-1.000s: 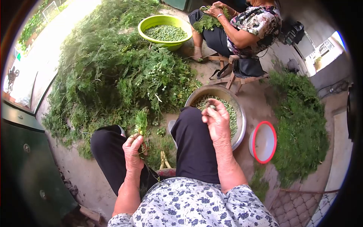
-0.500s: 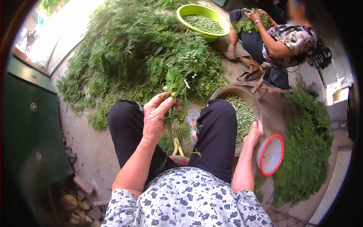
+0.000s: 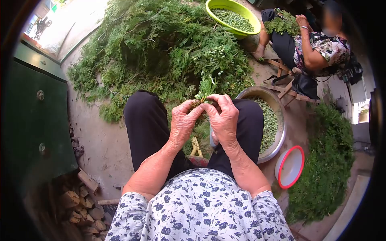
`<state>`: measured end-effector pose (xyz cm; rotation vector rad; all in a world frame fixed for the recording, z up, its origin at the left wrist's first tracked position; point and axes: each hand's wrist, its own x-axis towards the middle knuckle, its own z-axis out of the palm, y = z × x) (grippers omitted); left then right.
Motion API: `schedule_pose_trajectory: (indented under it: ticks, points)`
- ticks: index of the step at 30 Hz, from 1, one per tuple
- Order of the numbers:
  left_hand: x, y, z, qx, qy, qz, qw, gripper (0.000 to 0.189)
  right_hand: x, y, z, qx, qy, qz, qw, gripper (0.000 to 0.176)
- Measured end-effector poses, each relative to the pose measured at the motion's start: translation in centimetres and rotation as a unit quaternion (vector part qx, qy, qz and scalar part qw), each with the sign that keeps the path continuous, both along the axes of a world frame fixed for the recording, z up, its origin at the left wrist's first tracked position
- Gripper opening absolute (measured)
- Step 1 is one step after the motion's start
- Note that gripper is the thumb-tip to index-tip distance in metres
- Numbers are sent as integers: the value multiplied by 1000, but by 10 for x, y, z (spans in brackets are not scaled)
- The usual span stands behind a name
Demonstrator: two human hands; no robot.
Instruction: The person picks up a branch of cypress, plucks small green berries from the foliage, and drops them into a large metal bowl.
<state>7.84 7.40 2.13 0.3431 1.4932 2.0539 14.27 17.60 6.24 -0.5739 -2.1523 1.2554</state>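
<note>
In front of my knees I hold a small conifer sprig (image 3: 207, 86) with pale green cones, its feathery tip pointing up. My left hand (image 3: 184, 122) is closed around its lower end. Thumb and fingers of my right hand (image 3: 224, 119) pinch the same sprig from the other side, and the two thumbs nearly meet. Past my right knee stands a metal basin (image 3: 280, 134) holding many small green cones (image 3: 268, 124). Just what lies between my fingertips is partly hidden.
A large heap of cut conifer branches (image 3: 144, 52) lies ahead, beside a lime-green basin (image 3: 257, 27) of cones. A seated person (image 3: 317, 52) handles foliage at upper right. A red-rimmed white bowl (image 3: 291, 168) and more greenery (image 3: 321, 172) are right; split firewood (image 3: 86, 213) lies lower left.
My right hand has left the metal basin's rim and come to the sprig beside my left hand. My left hand has shifted right and slightly down. The other person's hand has lifted from the foliage.
</note>
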Motion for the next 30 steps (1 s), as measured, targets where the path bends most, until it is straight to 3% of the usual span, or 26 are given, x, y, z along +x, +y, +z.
schedule_pose_trajectory:
  ticks: [4,6,8,10,11,12,13,17,23,30]
  points:
    - [5,-5,2,-39,15,5,999,14,6,0,-21,29,-38,2,999,18]
    - [6,-4,5,-57,29,-4,998,11,8,3,-34,-88,-17,17,996,19]
    - [7,-3,4,-75,43,-14,996,9,11,9,-30,-93,-39,33,994,17]
    - [8,-4,-1,-37,-12,-36,999,8,16,16,-29,-100,-59,48,992,17]
    - [8,-4,0,-38,-11,-38,998,8,18,21,-30,-316,-26,58,947,18]
    - [7,-5,1,-24,-57,-38,997,7,19,25,-32,-516,8,66,854,19]
    - [7,-5,3,-10,-103,-36,994,8,19,26,-33,-526,54,61,846,20]
    - [7,-5,4,-26,-86,-40,995,10,16,37,-30,-552,106,18,827,23]
    - [7,-4,5,-52,-32,-76,995,16,22,33,-40,-618,15,130,775,24]
    - [5,-6,10,-93,-72,-75,990,17,22,29,-51,-574,2,142,806,22]
